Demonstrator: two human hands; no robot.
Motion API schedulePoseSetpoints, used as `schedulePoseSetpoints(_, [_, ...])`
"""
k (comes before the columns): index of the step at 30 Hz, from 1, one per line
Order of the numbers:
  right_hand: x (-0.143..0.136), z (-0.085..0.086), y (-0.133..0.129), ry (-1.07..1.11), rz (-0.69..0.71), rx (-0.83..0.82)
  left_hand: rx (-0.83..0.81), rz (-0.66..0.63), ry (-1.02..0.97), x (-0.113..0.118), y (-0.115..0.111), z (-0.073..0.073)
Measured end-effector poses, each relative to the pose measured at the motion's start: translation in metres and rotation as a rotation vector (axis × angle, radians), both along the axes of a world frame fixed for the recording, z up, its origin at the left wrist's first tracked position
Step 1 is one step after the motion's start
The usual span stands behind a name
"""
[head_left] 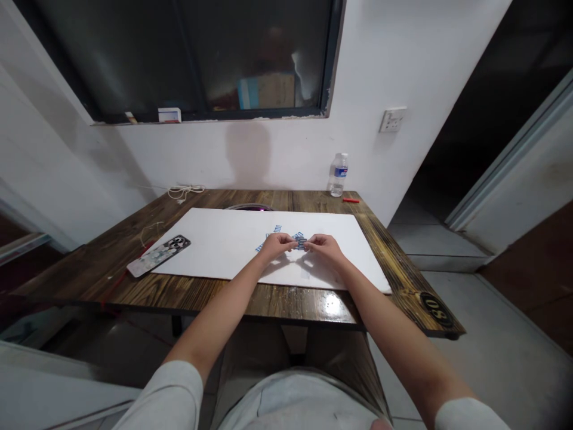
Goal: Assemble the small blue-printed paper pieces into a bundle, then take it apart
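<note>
While the left hand [277, 245] and right hand [324, 245] pinch small blue strips [301, 243] between fingertips, well inside the edges of the white board [215, 245], loose strips [278, 229] beside the left hand, phone [159, 255] across the board's left edge.

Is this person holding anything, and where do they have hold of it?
Yes, a small dark, bluish piece: the left hand seems to pinch its left end, the right hand its right. It's too small to identify.
</note>
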State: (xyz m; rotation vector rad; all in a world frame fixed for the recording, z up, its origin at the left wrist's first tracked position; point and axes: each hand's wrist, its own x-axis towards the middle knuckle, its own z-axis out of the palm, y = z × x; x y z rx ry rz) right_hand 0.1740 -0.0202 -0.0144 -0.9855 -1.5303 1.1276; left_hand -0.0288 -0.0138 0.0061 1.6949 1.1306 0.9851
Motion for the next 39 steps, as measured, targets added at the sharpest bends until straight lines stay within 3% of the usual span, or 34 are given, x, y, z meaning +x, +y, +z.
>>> schedulePoseSetpoints(6, [-0.004, 0.005, -0.005, -0.008, 0.001, -0.018, 0.0, -0.115, -0.006, -0.001, -0.001, -0.003])
schedulePoseSetpoints(10, [-0.006, 0.01, -0.01, 0.056, 0.083, -0.023, -0.014, -0.176, -0.029, -0.002, 0.0, -0.006])
schedulePoseSetpoints(13, [-0.006, 0.011, -0.012, 0.023, 0.13, -0.024, -0.018, -0.188, -0.018, -0.002, -0.001, -0.006])
schedulePoseSetpoints(17, [-0.004, 0.008, -0.009, -0.008, 0.084, -0.013, 0.006, -0.17, -0.007, -0.001, 0.0, -0.004])
schedulePoseSetpoints(20, [-0.002, 0.005, -0.005, 0.041, 0.047, -0.026, 0.062, -0.043, -0.052, -0.004, 0.006, -0.003])
schedulePoseSetpoints(26, [0.0, 0.002, 0.001, 0.081, -0.044, -0.04, 0.085, 0.47, -0.157, -0.025, 0.026, -0.005])
schedulePoseSetpoints(28, [0.001, 0.001, 0.001, 0.073, -0.053, -0.038, 0.093, 0.551, -0.066, -0.036, 0.03, -0.004])
schedulePoseSetpoints(31, [0.001, 0.0, 0.002, 0.07, -0.056, -0.036, 0.135, 0.607, 0.288, -0.051, 0.029, -0.001])
schedulePoseSetpoints(35, [0.001, -0.001, 0.003, 0.077, -0.049, -0.037, 0.151, 0.515, 0.806, -0.059, 0.021, 0.005])
schedulePoseSetpoints(39, [0.001, 0.0, 0.004, 0.066, -0.051, -0.03, 0.182, 0.456, 0.995, -0.054, 0.013, 0.011])
